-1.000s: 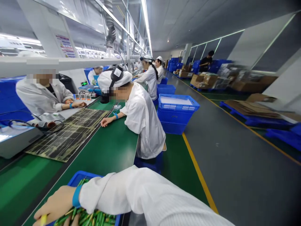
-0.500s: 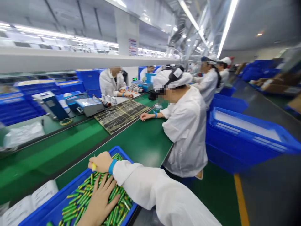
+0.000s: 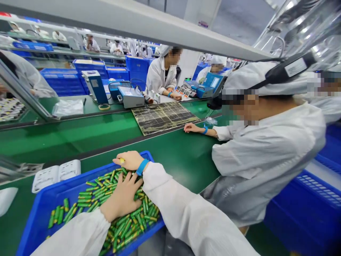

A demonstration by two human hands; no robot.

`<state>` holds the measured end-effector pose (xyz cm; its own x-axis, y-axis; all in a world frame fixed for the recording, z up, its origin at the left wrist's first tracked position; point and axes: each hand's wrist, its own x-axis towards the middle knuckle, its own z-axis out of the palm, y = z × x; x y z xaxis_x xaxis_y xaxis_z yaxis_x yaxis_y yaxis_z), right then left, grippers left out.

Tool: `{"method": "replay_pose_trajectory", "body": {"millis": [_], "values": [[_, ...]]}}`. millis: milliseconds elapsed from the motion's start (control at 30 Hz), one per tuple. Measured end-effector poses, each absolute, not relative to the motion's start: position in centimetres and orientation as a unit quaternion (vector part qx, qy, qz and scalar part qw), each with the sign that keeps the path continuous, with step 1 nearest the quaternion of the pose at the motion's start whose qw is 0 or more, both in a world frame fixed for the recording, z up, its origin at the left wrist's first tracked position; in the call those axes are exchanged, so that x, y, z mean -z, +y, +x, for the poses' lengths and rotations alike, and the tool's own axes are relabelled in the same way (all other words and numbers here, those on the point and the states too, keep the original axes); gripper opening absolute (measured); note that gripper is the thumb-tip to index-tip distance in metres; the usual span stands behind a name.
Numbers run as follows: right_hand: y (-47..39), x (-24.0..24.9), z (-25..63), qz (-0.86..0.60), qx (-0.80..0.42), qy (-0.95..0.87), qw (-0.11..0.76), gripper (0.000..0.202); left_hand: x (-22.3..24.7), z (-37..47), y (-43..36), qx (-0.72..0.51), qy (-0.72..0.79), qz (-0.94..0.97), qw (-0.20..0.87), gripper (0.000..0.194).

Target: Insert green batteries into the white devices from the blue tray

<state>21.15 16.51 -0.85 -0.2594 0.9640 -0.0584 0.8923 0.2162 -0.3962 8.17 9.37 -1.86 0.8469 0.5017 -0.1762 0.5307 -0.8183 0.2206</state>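
A blue tray (image 3: 66,186) holds many small green cylinders with yellow-gold ends, which look like battery cells (image 3: 122,227). My left hand (image 3: 124,195) lies on the pile, palm down with its fingers spread, touching the cells. Over the tray's far edge is my right hand (image 3: 130,160), wearing a blue wrist strap (image 3: 142,166). Its fingers are curled round a small yellow object (image 3: 122,160), mostly hidden in the fist, so its kind does not show.
White power strips (image 3: 57,174) lie beyond the tray's left side. A co-worker in white (image 3: 266,142) sits close on my right, a forearm on the bench. A dark patterned board (image 3: 165,117) and blue-grey instruments (image 3: 130,96) stand farther off. A metal beam (image 3: 149,26) crosses above.
The view has turned left and down, so more of the tray and the left sleeve shows. My left hand stays spread on the cells; my right hand keeps its grip.
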Motion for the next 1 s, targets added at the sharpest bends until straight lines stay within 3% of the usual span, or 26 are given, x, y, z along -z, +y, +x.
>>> {"method": "replay_pose_trajectory", "body": {"millis": [167, 433, 700, 867, 1000], "values": [[16.2, 0.4, 23.2, -0.526, -0.242, -0.803, 0.141, 0.027, 2.3, 8.1, 9.6, 0.061, 0.244, 0.961, 0.112, 0.052], [15.8, 0.5, 24.0, -0.496, -0.244, -0.816, 0.168, 0.026, 2.6, 6.9, 10.8, 0.057, 0.188, 0.971, 0.134, 0.038], [15.6, 0.4, 22.6, -0.559, -0.19, -0.801, 0.105, 0.03, 2.4, 6.7, 11.0, 0.053, 0.127, 0.986, 0.092, 0.026], [15.9, 1.0, 22.5, -0.552, -0.181, -0.808, 0.103, 0.027, 2.1, 6.5, 11.9, 0.002, 0.1, 0.991, 0.091, 0.044], [16.0, 1.4, 22.8, -0.534, -0.184, -0.821, 0.087, 0.028, 2.2, 6.2, 13.1, -0.052, 0.121, 0.99, 0.049, 0.027]]}}
